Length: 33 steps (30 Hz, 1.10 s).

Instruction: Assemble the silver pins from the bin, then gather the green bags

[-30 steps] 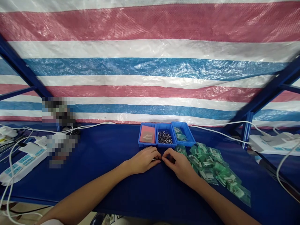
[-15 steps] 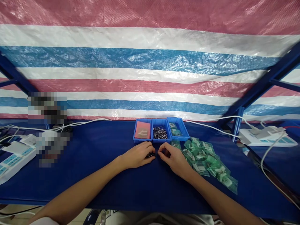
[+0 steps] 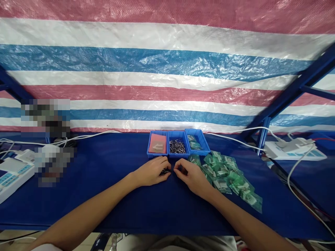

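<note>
Striped sheeting (image 3: 167, 92) hangs behind a blue table (image 3: 146, 212), power strips (image 3: 295, 154) left and right. The left hand (image 3: 151, 172) curls around slim dark pieces (image 3: 164, 171); the right hand (image 3: 193, 175) pinches, contents unclear.

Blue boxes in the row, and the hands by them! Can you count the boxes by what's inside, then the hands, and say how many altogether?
Left box with a pink piece: 1
Middle box with metal pins: 1
Right box with packets: 1
Hands, left hand and right hand: 2
Total: 5
</note>
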Each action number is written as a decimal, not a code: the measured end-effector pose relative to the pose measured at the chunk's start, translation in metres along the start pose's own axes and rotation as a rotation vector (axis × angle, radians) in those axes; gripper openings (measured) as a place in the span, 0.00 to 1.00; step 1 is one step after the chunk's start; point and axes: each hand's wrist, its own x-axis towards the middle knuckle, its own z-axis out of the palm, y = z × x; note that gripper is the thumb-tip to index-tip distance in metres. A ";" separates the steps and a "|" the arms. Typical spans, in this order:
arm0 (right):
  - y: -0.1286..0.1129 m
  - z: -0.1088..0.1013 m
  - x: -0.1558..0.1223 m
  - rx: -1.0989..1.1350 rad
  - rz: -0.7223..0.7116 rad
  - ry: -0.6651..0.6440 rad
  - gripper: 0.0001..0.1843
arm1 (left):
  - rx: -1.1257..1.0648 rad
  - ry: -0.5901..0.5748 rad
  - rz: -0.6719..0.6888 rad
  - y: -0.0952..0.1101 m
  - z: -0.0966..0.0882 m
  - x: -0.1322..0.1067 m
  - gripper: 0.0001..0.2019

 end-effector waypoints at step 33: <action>0.003 0.003 0.000 -0.030 -0.026 0.022 0.04 | 0.008 0.031 -0.001 0.003 0.003 0.001 0.12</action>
